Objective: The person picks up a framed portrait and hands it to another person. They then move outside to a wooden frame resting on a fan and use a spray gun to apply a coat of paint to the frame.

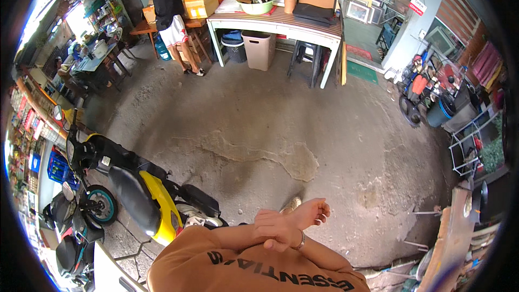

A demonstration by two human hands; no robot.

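My arms cross low in the view over an orange-brown shirt (227,273). My left hand (312,212) reaches out to the right, palm partly up, its loosely bent fingers apart and holding nothing. My right hand (275,230) lies across my left forearm, its fingers wrapped over it near the wrist. A metal band (300,242) circles my right wrist. A shoe (292,204) shows just beyond my hands. Nearest on the left stands a yellow and black scooter (154,197).
A dark motorbike (73,243) stands further left. Ahead are a white table (227,19) with a green basin (257,7), a bin (258,51), and a person (173,16) at cardboard boxes (199,2). Clutter (424,86), a metal rack (470,146) and wooden boards (448,238) line the right.
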